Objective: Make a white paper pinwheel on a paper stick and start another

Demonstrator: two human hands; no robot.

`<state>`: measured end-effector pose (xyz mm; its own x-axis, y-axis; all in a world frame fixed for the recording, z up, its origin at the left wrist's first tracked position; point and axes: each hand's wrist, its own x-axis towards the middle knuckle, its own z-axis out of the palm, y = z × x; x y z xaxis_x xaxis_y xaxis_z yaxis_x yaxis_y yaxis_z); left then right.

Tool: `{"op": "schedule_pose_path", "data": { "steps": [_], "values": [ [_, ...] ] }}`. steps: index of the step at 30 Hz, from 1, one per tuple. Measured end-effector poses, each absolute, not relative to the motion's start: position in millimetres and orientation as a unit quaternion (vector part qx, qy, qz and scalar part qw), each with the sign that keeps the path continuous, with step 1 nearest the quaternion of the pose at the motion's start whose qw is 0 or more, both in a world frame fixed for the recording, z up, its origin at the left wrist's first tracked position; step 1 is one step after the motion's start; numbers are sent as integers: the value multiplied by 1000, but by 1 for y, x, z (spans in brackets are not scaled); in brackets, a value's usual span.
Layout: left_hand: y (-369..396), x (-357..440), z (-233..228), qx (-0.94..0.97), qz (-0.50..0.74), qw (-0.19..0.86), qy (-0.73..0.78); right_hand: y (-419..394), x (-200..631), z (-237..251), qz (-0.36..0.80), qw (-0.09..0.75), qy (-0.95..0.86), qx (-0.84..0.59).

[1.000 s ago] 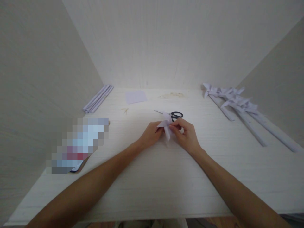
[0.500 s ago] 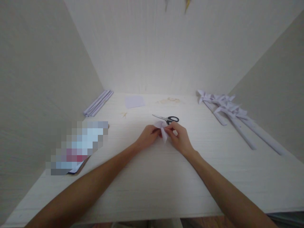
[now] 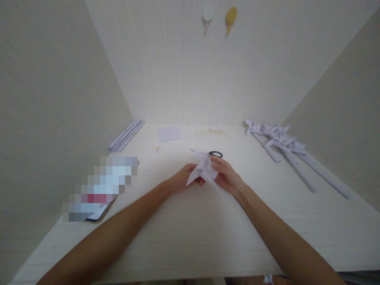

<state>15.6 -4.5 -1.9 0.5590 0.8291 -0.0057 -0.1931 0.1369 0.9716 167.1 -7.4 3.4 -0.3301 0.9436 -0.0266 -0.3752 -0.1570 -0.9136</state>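
The table (image 3: 190, 237) lies bare and wide on the near side of the fingers, walls well off on both flanks. Pinwheels (image 3: 279, 140) line up far to the right of the fingers, rolled sticks (image 3: 126, 135) far left, scissors (image 3: 212, 153) just beyond the fingertips. Left hand (image 3: 181, 180) and right hand (image 3: 227, 178) both pinch the folded paper (image 3: 203, 169) between them. Since a moment ago the paper has opened wider and lifted, now covering the scissor blades.

Scissors (image 3: 211, 153) just behind hands; near desk (image 3: 190, 237) apparently clear.
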Motion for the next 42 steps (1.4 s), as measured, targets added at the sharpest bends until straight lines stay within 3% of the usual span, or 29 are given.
{"op": "schedule_pose_path", "data": {
  "steps": [7, 17, 33, 42],
  "values": [
    [1, 20, -10, 441, 460, 691, 342, -7, 167, -1, 698, 494, -414, -314],
    [1, 17, -6, 463, 384, 742, 296, -10, 173, 6, 798, 386, -416, -203],
    [-3, 18, -4, 473, 379, 736, 301, -10, 168, -2, 767, 471, -340, -273],
    [-1, 19, -5, 465, 374, 748, 290, -10, 174, -1, 792, 442, -326, -267]
  ]
}}
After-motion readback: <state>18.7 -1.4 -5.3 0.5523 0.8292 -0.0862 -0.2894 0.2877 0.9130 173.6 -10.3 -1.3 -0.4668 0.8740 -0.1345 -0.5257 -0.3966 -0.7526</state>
